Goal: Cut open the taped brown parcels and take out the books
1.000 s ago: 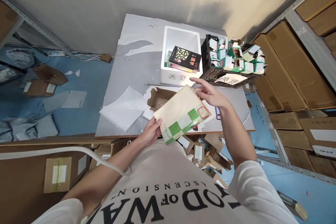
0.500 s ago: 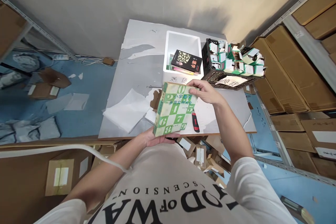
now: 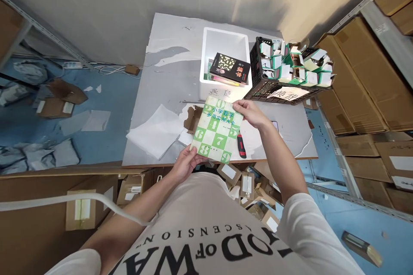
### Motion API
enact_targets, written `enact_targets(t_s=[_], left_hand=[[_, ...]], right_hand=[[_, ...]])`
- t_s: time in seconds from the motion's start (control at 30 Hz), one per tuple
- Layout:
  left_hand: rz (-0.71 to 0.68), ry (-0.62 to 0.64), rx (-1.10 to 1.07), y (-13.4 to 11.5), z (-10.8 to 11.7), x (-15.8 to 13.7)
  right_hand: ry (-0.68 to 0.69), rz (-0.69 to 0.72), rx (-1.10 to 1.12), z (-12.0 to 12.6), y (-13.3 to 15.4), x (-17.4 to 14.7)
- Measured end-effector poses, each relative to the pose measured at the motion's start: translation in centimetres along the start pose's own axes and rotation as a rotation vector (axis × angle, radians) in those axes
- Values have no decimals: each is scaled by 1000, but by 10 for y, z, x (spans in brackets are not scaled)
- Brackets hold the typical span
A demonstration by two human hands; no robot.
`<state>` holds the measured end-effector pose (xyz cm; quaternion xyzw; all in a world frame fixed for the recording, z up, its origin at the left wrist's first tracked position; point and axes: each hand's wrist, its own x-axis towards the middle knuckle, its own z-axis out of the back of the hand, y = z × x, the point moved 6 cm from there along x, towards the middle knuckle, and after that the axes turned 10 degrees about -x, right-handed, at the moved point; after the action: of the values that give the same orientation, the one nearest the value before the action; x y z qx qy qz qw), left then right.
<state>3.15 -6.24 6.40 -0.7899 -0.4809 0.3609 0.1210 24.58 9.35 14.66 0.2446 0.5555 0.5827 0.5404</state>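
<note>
A green-and-white checkered book [image 3: 217, 131] with large numerals and Chinese characters on its cover is held up over the table's front edge, cover facing me. My left hand [image 3: 187, 163] grips its lower left corner, thumb on the cover and fingers beneath. At the upper right corner my right hand [image 3: 253, 113] pinches the edge. Just right of the book lies a red-and-black utility knife [image 3: 241, 146] on the table. Behind it stands a white foam box [image 3: 204, 61] holding a black book [image 3: 230, 68] on top of other books.
A black plastic crate [image 3: 258, 75] full of small green-and-white boxes stands right of the foam box. White paper [image 3: 158, 133] and torn brown cardboard [image 3: 192, 118] lie on the table [image 3: 171, 34]. Cartons [image 3: 358, 77] line the right side; more boxes [image 3: 247, 184] lie below the front edge.
The book has turned flatter toward me, its spine no longer showing. My left hand has shifted from under its bottom edge to the lower left corner, thumb now on the cover.
</note>
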Motion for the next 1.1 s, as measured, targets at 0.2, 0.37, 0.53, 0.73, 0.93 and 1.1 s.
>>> enact_targets(t_s=[0.2,0.37,0.53,0.73,0.93,1.1], left_hand=[[17,-5,-36,-2,1,8],[7,-13,-62,-14,-6,23],[-33,31,-83,-37,-17,33],[-182,-91,24,-50,11,33],[-415,-487,212,-57,86,32],[-336,-536,506,-47,136,58]], right_hand=[[42,-64,118,5,-18,3],[-102,-56,180,15,-16,15],[-357,77,372,53,-10,64],[-683,101,483,110,-15,156],[-747,53,523,135,-26,201],[-728,99,495,136,-24,188]])
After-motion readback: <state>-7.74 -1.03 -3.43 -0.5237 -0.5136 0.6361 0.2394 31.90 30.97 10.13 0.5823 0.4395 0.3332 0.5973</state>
